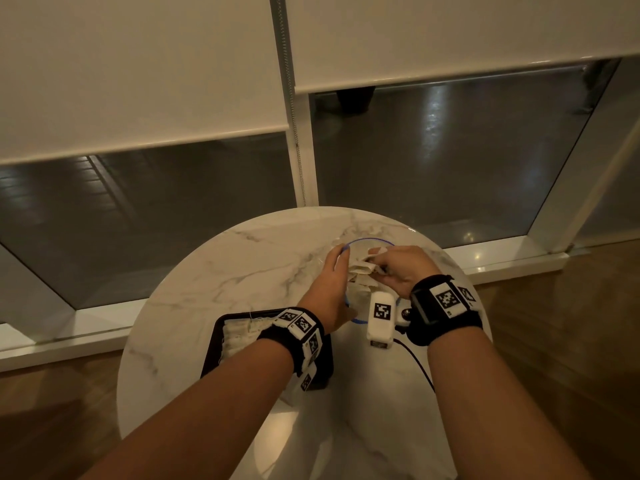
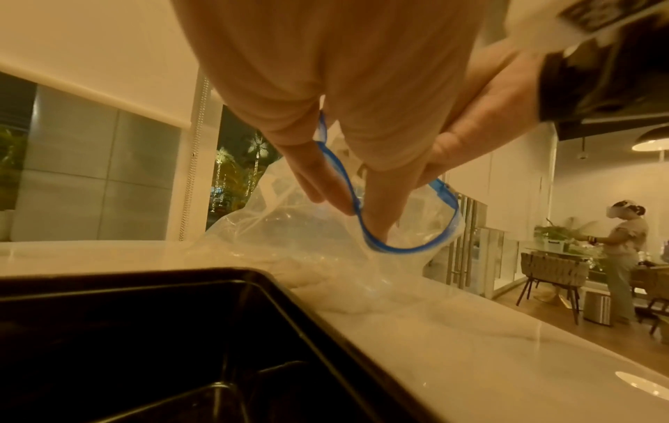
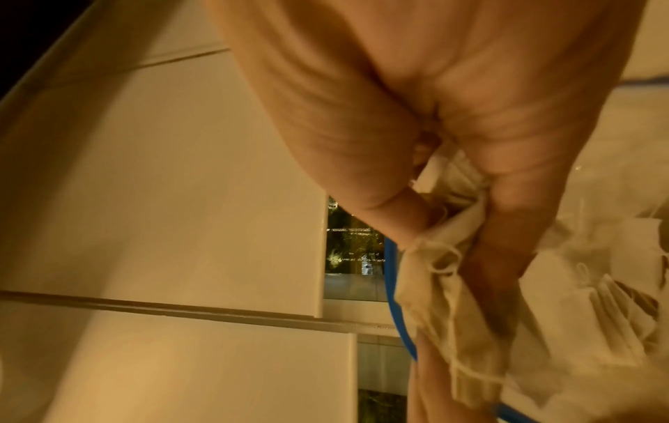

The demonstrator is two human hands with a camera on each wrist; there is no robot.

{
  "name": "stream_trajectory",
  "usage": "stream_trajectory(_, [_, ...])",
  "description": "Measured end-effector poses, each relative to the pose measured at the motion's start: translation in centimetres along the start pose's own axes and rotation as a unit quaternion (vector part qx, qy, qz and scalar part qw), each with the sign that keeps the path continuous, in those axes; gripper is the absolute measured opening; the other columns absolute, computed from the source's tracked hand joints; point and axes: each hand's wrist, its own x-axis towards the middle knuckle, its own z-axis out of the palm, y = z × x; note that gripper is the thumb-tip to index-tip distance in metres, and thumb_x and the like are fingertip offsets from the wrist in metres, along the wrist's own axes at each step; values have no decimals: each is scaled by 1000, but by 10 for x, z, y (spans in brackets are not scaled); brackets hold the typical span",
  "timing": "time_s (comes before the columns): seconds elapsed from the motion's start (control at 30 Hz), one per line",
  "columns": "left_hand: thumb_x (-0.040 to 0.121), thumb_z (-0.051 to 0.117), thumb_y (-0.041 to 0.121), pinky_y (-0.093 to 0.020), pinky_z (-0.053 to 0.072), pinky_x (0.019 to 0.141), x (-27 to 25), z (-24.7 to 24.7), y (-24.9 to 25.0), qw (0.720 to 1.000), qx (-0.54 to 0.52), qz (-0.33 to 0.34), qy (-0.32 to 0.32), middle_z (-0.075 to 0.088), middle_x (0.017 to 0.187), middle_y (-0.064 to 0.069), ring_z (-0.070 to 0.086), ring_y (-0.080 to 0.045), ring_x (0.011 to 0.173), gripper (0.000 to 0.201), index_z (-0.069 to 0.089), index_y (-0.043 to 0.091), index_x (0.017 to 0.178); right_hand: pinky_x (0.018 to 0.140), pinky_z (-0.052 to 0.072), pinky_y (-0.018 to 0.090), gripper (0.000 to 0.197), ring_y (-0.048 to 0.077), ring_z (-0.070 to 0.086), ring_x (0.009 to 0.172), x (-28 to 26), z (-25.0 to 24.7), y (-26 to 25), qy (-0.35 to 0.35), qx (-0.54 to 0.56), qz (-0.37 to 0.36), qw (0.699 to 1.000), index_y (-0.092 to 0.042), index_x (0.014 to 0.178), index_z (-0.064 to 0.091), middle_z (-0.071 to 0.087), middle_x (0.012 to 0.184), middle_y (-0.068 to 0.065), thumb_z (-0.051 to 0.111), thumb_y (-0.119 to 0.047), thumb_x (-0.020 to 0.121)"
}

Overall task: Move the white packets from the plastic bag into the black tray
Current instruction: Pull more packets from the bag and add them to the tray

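A clear plastic bag point(image 1: 358, 299) with a blue zip rim lies on the round marble table point(image 1: 214, 271). My left hand point(image 1: 332, 282) pinches its rim point(image 2: 356, 200), thumb outside and fingers inside, holding the mouth wide. My right hand point(image 1: 398, 268) reaches into the mouth and grips a crumpled white packet point(image 3: 449, 300); more white packets point(image 1: 360, 271) lie around it inside the bag. The black tray point(image 1: 213, 341) sits near the front left, partly under my left wrist, with several white packets point(image 1: 239, 332) in it. In the left wrist view the tray's rim point(image 2: 308, 309) is right beside the bag point(image 2: 289, 237).
The table's far edge stands close to a window with lowered roller blinds point(image 1: 138, 64). A dark cable point(image 1: 415, 362) runs from my right wrist camera over the table. Wooden floor surrounds the table. Far to the right, a person point(image 2: 622, 251) stands at another table with chairs.
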Motion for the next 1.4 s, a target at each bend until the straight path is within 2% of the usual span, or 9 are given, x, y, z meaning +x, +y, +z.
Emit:
stream_trajectory(0.1, [73, 89, 19, -14, 28, 108, 2, -2, -11, 1000, 20, -12, 6, -4, 167, 5, 27, -20, 149, 121, 7, 14, 161, 54, 56, 23, 27, 21, 68, 76, -16, -2, 6, -25, 52, -17, 998, 4, 107, 69, 70, 96, 21, 56, 17, 87])
stream_trajectory(0.2, [80, 83, 31, -36, 32, 120, 0, -8, -18, 996, 74, -21, -53, -2, 169, 1, 27, -30, 149, 103, 19, 18, 160, 59, 58, 26, 28, 19, 72, 72, -31, -12, 23, -44, 62, -33, 997, 0, 102, 70, 73, 90, 17, 54, 17, 87])
stream_trajectory(0.33, [86, 70, 38, -48, 21, 123, -12, -25, -18, 985, 120, -45, -117, 11, 168, -3, 11, -35, 153, 68, 43, 34, 149, 74, 62, 33, 30, 25, 72, 90, -48, -24, 54, -75, 47, -26, 996, 1, 104, 70, 73, 106, 23, 55, 19, 87])
stream_trajectory(0.43, [89, 65, 24, -43, 26, 121, -37, -40, -9, 998, 60, -19, -22, 40, 156, 1, 27, -25, 148, 39, 63, 34, 126, 77, 61, 36, 29, 32, 70, 97, -63, -27, 74, -94, 56, -30, 994, -1, 106, 70, 71, 108, 24, 56, 17, 88])
stream_trajectory(0.53, [95, 64, 25, -33, 51, 97, -74, -51, 8, 990, -84, -59, 96, 67, 113, 10, 60, -5, 107, 11, 67, 30, 105, 78, 60, 35, 30, 33, 69, 99, -76, -21, 84, -136, 75, -39, 987, -3, 107, 71, 72, 107, 23, 57, 15, 89])
stream_trajectory(0.7, [102, 52, 43, -53, 59, 88, -122, -48, 23, 832, -483, -271, -27, 68, 119, -17, 69, -37, 103, 33, 65, 19, 120, 76, 60, 31, 29, 20, 72, 87, -91, 5, 88, -213, 88, -62, 971, -6, 107, 71, 75, 97, 11, 58, 13, 89])
stream_trajectory(0.87, [95, 61, 38, -45, 58, 78, -148, -46, 19, 733, -620, -269, -72, 67, 109, -20, 68, -31, 95, 43, 60, 13, 130, 76, 56, 28, 29, 21, 69, 92, -98, 32, 101, -251, 32, -106, 962, -3, 114, 71, 74, 100, 13, 62, 10, 89])
stream_trajectory(1.07, [93, 61, -5, -40, 60, 79, -171, -44, -2, 780, -578, -239, -27, 71, 115, -20, 70, -30, 99, 36, 62, 8, 127, 84, 57, 34, 28, 23, 70, 98, -102, 40, 117, -240, -73, -159, 955, -15, 110, 74, 75, 105, 9, 68, 2, 89])
stream_trajectory(1.4, [101, 58, 10, -43, 61, 72, -203, -39, -36, 866, -414, -282, -2, 72, 107, -15, 70, -31, 97, 14, 70, 16, 105, 64, 55, 23, 21, 3, 65, 78, -112, 20, 127, -263, -276, -135, 915, -27, 110, 74, 73, 93, -3, 64, -15, 96])
